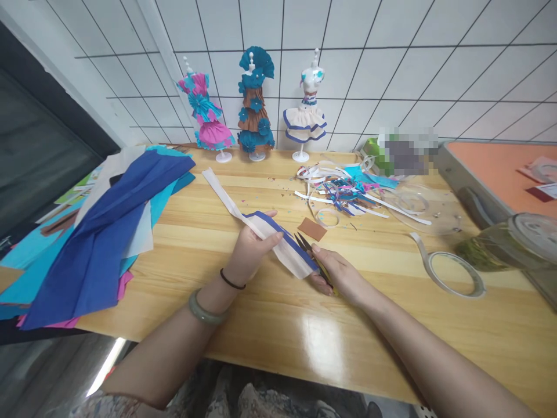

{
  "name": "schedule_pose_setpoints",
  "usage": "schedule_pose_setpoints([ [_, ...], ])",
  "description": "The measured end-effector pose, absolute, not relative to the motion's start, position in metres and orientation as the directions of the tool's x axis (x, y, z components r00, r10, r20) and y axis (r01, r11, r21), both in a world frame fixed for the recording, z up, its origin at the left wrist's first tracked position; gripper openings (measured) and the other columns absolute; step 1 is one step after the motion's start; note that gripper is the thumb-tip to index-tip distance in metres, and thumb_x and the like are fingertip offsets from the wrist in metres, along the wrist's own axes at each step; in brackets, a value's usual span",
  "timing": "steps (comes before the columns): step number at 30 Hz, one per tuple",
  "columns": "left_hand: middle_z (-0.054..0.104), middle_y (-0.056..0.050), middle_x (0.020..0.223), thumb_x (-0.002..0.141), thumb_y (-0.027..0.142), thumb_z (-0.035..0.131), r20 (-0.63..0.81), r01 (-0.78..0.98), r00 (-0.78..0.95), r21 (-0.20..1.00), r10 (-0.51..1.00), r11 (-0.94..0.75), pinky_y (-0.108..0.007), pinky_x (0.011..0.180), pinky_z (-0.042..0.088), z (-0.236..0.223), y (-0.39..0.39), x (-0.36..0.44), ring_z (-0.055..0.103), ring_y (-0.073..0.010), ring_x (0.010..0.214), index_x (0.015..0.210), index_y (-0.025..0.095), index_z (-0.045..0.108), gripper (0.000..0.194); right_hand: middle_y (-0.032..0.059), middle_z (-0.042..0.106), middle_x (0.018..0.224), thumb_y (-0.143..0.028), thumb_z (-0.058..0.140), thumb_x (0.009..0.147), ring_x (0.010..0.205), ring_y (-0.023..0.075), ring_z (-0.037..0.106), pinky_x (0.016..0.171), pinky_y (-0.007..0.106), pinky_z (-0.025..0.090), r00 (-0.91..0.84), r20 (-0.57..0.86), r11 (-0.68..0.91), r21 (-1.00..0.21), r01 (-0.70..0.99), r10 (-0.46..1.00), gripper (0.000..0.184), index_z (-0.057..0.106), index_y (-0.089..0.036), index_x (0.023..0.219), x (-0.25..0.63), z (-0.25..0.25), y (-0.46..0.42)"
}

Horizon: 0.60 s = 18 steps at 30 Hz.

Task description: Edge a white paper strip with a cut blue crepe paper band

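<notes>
My left hand (pixel 255 247) grips a long white crepe paper strip (pixel 289 258) edged in blue, thumb on top and fingers underneath. One narrow white end of the strip reaches up and left past the hand. Black scissors (pixel 303 244) are in my right hand (pixel 337 270), their blades slightly apart along the strip's blue edge, close to its right end. Whether the blades touch the paper I cannot tell. A small brown paper square (pixel 312 230) lies on the table just beyond the scissors.
Three dressed mini mannequins (pixel 256 116) stand along the tiled wall. Folded crepe paper (pixel 108 232) is piled at left. Paper scraps (pixel 348 188) lie at back right. A tape roll (pixel 456 274), a jar (pixel 509 244) and an orange-topped case (pixel 487 174) are on the right.
</notes>
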State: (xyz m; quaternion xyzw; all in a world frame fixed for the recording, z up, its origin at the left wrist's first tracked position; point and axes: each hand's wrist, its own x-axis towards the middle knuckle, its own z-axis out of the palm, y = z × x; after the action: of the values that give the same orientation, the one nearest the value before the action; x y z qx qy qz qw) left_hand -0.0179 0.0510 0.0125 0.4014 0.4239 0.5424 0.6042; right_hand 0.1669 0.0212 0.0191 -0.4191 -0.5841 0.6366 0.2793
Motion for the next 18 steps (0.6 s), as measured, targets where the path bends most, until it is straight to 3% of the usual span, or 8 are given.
schedule_pose_setpoints([
  [6, 0.063, 0.0, 0.079, 0.062, 0.022, 0.075, -0.105, -0.327, 0.147, 0.933, 0.983, 0.149, -0.027, 0.076, 0.047, 0.015, 0.05, -0.021, 0.059, -0.0119, 0.074, 0.116, 0.016, 0.051, 0.059, -0.0099, 0.029, 0.046, -0.064, 0.035, 0.082, 0.035, 0.0062, 0.025, 0.036, 0.021, 0.022, -0.338, -0.291, -0.32, -0.947, -0.031, 0.895, 0.048, 0.049, -0.018, 0.083, 0.167, 0.015, 0.028],
  [10, 0.064, 0.0, 0.082, 0.061, 0.022, 0.076, -0.123, -0.311, 0.227, 0.931, 0.966, 0.192, -0.026, 0.076, 0.046, 0.013, 0.047, -0.018, 0.058, -0.0118, 0.075, 0.114, 0.017, 0.054, 0.057, -0.0119, 0.026, 0.044, -0.059, 0.056, 0.073, 0.035, 0.0053, 0.022, 0.034, 0.02, 0.02, -0.323, -0.321, -0.357, -0.932, -0.058, 0.89, 0.048, 0.051, -0.017, 0.097, 0.167, 0.018, 0.029],
  [18, 0.065, -0.002, 0.081, 0.058, 0.022, 0.077, -0.214, -0.242, 0.307, 0.925, 0.927, 0.294, -0.029, 0.076, 0.047, 0.01, 0.043, -0.01, 0.06, -0.0142, 0.074, 0.111, 0.015, 0.055, 0.058, -0.0095, 0.031, 0.044, -0.053, 0.058, 0.074, 0.038, 0.0058, 0.025, 0.038, 0.022, 0.019, -0.326, -0.3, -0.263, -0.953, 0.153, 0.897, 0.036, 0.052, -0.018, 0.075, 0.168, 0.013, 0.028],
])
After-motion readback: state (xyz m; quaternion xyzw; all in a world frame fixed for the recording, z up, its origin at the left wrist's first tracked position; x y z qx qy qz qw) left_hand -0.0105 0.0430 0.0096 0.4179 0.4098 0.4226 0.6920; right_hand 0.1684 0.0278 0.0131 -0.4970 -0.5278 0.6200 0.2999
